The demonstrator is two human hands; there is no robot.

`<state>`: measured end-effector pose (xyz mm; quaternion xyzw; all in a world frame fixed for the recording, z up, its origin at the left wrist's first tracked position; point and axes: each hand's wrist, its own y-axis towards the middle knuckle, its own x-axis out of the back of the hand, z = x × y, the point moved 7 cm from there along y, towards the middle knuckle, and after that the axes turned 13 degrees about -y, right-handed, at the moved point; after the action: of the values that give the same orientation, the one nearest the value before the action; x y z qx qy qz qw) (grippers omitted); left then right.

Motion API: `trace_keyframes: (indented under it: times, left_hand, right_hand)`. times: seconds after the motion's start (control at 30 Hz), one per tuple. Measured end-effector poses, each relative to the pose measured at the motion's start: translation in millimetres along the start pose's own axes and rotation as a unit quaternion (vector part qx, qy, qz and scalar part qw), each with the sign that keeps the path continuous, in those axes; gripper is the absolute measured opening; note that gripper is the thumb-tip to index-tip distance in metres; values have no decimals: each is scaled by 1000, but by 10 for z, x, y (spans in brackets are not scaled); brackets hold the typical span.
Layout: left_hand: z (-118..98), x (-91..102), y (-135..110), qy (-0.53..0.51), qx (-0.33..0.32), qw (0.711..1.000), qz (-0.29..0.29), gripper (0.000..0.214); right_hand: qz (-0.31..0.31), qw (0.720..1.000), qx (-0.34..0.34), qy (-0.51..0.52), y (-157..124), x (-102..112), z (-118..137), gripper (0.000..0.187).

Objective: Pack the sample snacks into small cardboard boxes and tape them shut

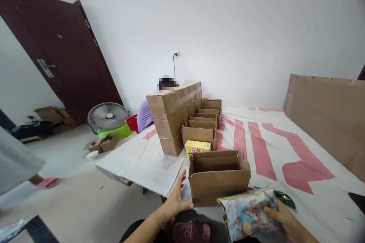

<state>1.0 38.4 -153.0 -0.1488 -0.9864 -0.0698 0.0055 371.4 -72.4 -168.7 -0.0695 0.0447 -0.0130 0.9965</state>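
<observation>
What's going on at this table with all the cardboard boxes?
The camera wearer's left hand rests open against the left side of an open cardboard box at the near edge of the cloth-covered table. Their right hand grips a colourfully printed packet just in front of that box. Behind it are a small yellow box, a row of open boxes and stacked closed cartons. Another person, in a purple top, is partly hidden behind the cartons.

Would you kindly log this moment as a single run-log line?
left hand: flat against open cardboard box | right hand: gripping printed packet | yellow carton: just behind that box
</observation>
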Motion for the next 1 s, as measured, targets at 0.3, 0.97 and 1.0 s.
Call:
trace_keyframes:
  times: [0.3,0.97,1.0]
  left_hand:
    - [186,99,156,-28,-22,992,-117,74]
    - [433,249,-339,57,-61,960,-266,61]
    - [472,181,-354,42,-58,969,-236,65]
  right_hand:
    - [69,995,53,-46,471,-811,-64,52]
    - [-99,930,218,-278,795,-1378,-326,41]
    - [-101,927,219,-286,794,-1393,-325,41]
